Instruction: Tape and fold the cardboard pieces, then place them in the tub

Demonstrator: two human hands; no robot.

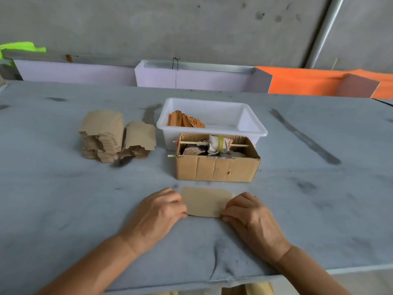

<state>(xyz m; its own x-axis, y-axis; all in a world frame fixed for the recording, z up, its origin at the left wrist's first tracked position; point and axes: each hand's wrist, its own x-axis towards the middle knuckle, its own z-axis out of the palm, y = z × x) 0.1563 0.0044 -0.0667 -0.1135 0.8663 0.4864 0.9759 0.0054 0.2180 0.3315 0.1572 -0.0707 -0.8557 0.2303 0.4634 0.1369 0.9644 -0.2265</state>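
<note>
Folding step, by my judgement: the left hand (162, 209) and right hand (247, 213) pinch the card's (205, 202) side edges, card flat between the fingertips. Next: crease it, then carry it to the tub (212, 103) beyond.

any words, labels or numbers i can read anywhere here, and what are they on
None can be read.
Cardboard piece held by the left hand and right hand: plain, no print.
Cardboard box: no print on its front.
White tub: no label visible.
Cardboard stack: blank.
Yellow band on the bundle in the box: too small to tell.
</note>
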